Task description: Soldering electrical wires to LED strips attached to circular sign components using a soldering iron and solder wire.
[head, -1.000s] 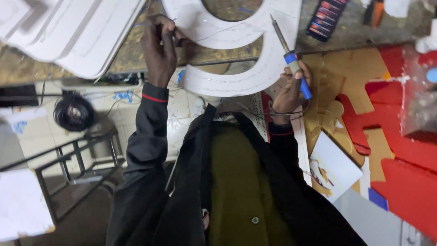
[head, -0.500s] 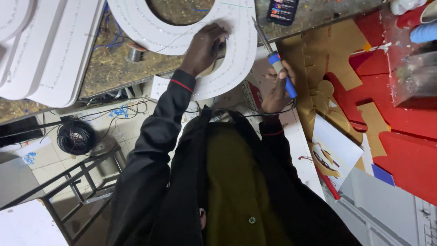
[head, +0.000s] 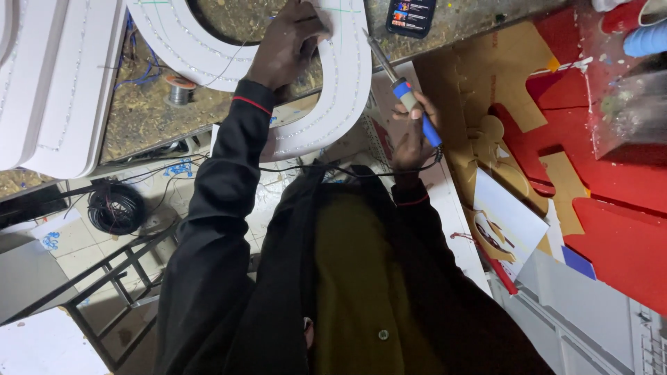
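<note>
The left hand (head: 288, 45) pressed flat on the white curved panel (head: 340, 90), its fingertips cut off; the right hand's (head: 410, 135) grip pinched a soldering iron (head: 403, 90).

White curved sign letter and blue-handled soldering iron, both in hand.

The white letter piece (head: 333, 90) lies flat on the speckled desk (head: 146, 118), a broad curved band with an open middle and dotted rows of small lights running along its face; thin wires trail off its lower edge. The left hand (head: 288, 45) presses down on its upper inner rim. Just beside its right edge, the soldering iron (head: 403, 94) sits tilted, metal tip pointing up and left toward the band, blue and pale handle wrapped in the right hand (head: 411, 135), its black cord looping back below the wrist.
</note>
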